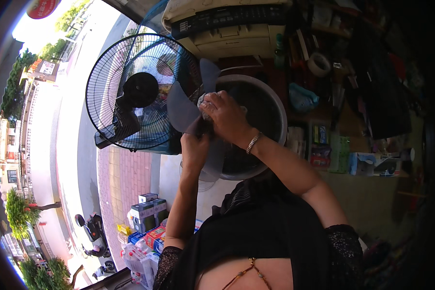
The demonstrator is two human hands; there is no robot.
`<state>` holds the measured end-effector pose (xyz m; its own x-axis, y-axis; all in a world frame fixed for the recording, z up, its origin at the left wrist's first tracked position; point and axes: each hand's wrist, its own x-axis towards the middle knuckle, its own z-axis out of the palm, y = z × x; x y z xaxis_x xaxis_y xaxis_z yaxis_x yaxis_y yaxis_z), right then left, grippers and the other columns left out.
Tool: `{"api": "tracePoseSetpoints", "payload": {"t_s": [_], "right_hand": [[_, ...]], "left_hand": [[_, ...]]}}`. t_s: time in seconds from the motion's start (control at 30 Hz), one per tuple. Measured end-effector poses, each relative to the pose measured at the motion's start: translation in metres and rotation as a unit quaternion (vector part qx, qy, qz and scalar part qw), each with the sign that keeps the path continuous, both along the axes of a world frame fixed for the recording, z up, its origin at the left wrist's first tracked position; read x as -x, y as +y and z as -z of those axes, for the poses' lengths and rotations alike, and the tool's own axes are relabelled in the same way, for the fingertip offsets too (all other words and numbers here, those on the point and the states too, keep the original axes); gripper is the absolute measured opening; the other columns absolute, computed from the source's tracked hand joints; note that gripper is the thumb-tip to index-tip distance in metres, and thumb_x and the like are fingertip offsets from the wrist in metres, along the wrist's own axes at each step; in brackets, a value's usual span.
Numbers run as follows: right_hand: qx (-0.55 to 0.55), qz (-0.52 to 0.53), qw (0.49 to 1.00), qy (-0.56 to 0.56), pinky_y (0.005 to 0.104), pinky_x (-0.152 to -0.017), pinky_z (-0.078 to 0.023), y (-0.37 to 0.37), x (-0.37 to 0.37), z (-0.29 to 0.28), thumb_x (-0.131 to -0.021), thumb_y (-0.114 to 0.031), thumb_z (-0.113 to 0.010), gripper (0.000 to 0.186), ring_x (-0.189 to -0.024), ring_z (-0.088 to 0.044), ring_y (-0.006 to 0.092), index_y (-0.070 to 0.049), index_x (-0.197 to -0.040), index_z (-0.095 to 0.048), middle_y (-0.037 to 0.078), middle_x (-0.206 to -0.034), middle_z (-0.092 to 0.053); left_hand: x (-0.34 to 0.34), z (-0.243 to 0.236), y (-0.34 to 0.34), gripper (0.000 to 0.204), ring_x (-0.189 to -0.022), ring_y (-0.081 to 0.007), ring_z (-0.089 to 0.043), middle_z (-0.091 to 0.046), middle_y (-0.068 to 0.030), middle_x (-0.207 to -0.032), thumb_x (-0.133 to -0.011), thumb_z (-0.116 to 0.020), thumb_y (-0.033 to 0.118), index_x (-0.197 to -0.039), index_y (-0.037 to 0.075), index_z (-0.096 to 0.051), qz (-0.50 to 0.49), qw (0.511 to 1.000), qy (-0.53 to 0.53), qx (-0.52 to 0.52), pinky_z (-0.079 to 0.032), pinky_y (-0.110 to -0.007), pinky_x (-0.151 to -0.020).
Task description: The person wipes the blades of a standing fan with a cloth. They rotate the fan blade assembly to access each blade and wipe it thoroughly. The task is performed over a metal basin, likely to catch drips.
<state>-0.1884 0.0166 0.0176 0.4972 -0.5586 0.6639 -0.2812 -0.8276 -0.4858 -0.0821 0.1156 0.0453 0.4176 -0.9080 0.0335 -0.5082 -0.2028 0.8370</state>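
Observation:
Over a large round basin [279, 104], I hold a translucent blue-grey fan blade [181, 108] with several wide petals. My left hand [194, 150] is closed on the blade near its dark centre. In my right hand [229, 118] is a bunched light-coloured cloth [203, 102], pressed against the blade; a bracelet circles that wrist. Left of the basin is a black wire fan grille [106, 63], with the dark round fan motor [142, 89] at its middle. The basin's inside is dark, and its contents are hard to make out.
A cream-and-black printer [229, 29] is beyond the basin. On the right, a cluttered surface holds a green bottle [279, 46], a tape roll [319, 64], a light-blue bag [302, 97] and a tissue box [365, 163]. Stacked cartons [147, 215] are at lower left, near a street.

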Motion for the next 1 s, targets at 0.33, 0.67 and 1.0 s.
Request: {"api": "tracePoseSetpoints", "payload": {"t_s": [0.33, 0.67, 1.0], "right_hand": [[-0.131, 0.015, 0.99, -0.053, 0.0408, -0.089, -0.043, 0.021, 0.004, 0.008, -0.073, 0.004, -0.061, 0.036, -0.103, -0.049, 0.0313, -0.006, -0.107, -0.063, 0.013, -0.111, -0.05], [-0.253, -0.04, 0.962, -0.089, 0.0385, -0.088, -0.046, 0.04, 0.039, 0.052, -0.068, 0.01, -0.059, 0.034, -0.104, -0.053, 0.0333, -0.002, -0.099, -0.061, 0.014, -0.108, -0.051], [-0.202, -0.035, 0.971, -0.121, 0.0388, -0.093, -0.045, 0.013, 0.034, 0.004, -0.066, 0.012, -0.058, 0.044, -0.108, -0.052, 0.0333, -0.004, -0.107, -0.055, 0.014, -0.11, -0.054]], "left_hand": [[-0.004, 0.014, -0.01, 0.038, -0.093, -0.0243, -0.065, -0.067, -0.0181, -0.097, -0.075, -0.051, -0.004, -0.112, -0.004, -0.06, 0.007, 0.999, 0.006, 0.043, -0.048, -0.031, -0.084], [-0.013, 0.018, -0.003, 0.037, -0.097, -0.0162, -0.06, -0.065, -0.011, -0.105, -0.08, -0.056, -0.006, -0.117, -0.005, -0.058, -0.018, 0.985, 0.166, 0.037, -0.046, -0.027, -0.087], [0.004, 0.015, 0.002, 0.047, -0.101, -0.0173, -0.061, -0.065, -0.012, -0.111, -0.077, -0.069, -0.005, -0.123, -0.004, -0.056, -0.03, 0.996, 0.063, 0.06, -0.047, -0.028, -0.09]]}}
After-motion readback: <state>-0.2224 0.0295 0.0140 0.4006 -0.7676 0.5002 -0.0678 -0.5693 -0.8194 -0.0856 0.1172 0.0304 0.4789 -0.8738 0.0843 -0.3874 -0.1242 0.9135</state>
